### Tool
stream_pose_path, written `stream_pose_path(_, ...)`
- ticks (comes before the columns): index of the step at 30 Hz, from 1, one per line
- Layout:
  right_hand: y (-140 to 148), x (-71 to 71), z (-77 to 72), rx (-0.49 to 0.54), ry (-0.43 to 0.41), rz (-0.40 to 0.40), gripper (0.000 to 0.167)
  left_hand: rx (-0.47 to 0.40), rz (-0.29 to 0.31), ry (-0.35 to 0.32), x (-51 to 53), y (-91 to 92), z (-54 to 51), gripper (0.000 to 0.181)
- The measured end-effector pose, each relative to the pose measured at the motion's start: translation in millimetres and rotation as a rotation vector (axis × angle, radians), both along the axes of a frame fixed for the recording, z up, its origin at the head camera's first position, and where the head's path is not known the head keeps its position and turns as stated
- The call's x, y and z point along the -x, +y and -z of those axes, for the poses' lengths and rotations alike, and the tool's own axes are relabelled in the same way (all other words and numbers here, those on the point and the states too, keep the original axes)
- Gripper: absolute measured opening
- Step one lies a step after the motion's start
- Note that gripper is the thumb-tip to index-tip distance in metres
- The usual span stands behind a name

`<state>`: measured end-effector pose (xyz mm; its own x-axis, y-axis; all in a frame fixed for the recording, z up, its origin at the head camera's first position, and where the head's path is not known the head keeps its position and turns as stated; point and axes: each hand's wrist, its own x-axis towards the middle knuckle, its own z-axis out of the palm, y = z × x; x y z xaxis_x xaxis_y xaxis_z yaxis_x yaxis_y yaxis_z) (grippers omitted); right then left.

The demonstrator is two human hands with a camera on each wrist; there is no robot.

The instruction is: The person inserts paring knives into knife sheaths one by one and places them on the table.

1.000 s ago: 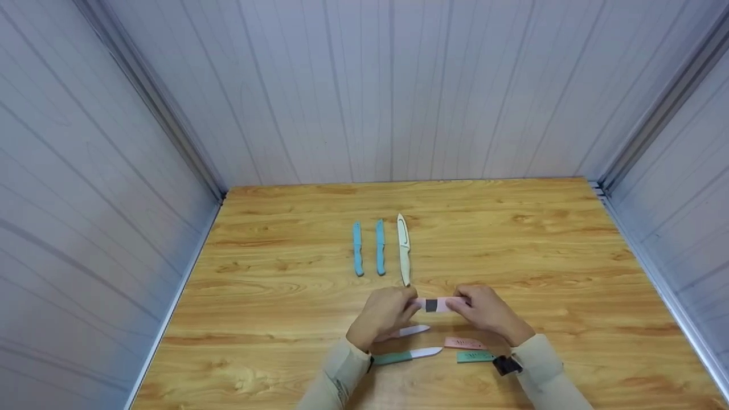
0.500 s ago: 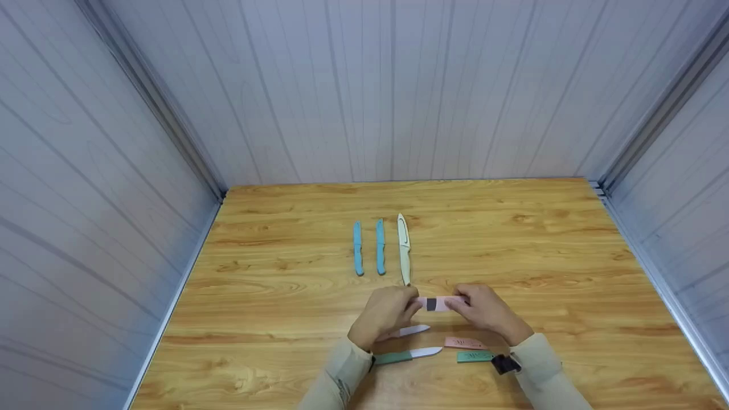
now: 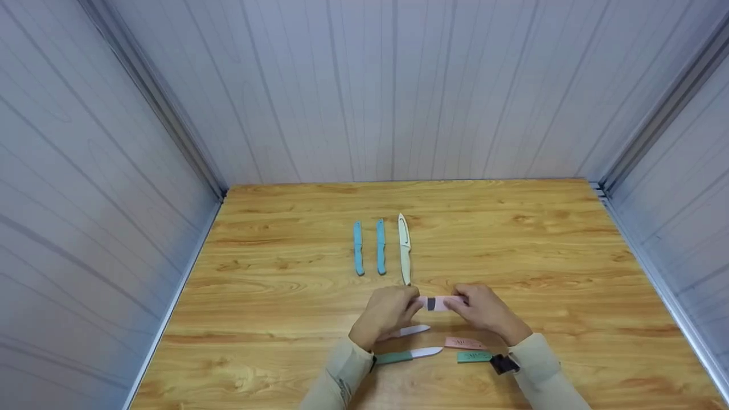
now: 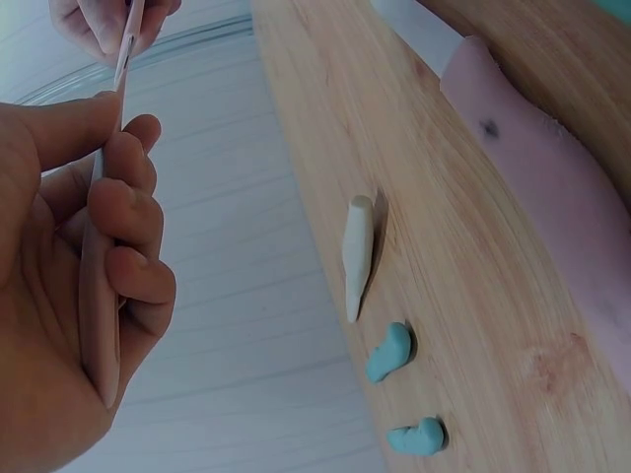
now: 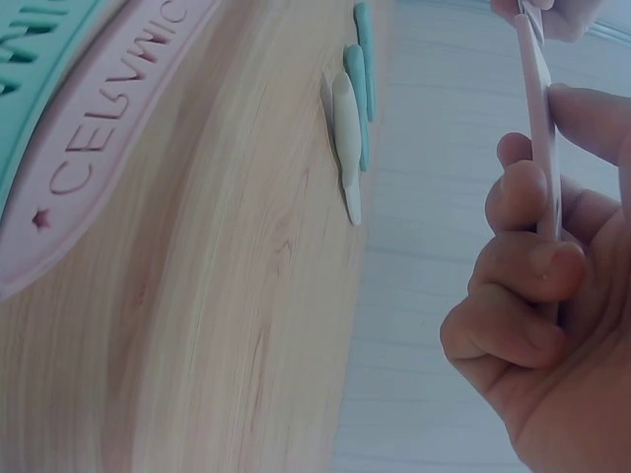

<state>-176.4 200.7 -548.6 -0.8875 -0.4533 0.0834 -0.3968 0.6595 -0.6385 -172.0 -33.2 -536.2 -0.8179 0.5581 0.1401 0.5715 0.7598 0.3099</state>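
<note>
From the head camera, here we are: over the near half of the worktop [image 3: 273,324], the left hand [image 3: 384,312] and right hand [image 3: 488,312] grip opposite ends of a pink knife [image 3: 442,303], a dark band showing between them. On the near side lie a pink-handled knife [image 3: 414,330], partly hidden by the left hand, and a green-handled knife [image 3: 394,357]; right of these, a pink sheath [image 3: 463,343] and a green sheath [image 3: 474,356]. Far side, left to right: one blue knife [image 3: 358,248], another blue knife [image 3: 381,247], a white knife [image 3: 404,249]. Over to the left wrist: fingers curled round one pink end, thumb pressing. Right wrist: fingers and thumb grasp the other, lettering on the pink sheath.
</note>
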Motion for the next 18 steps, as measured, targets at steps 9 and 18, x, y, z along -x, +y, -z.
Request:
stream_pose_path(9, -1.1, 0.1, -0.3, -0.007, 0.002, -0.011, 0.027, -0.011, 0.003, -0.005, -1.3, 0.5, -2.6, 0.026)
stream_pose_path(18, -2.7, 0.5, -0.6, -0.001, 0.003, -0.028, 0.026, -0.004, 0.003, 0.002, -0.9, 0.1, -2.2, 0.029)
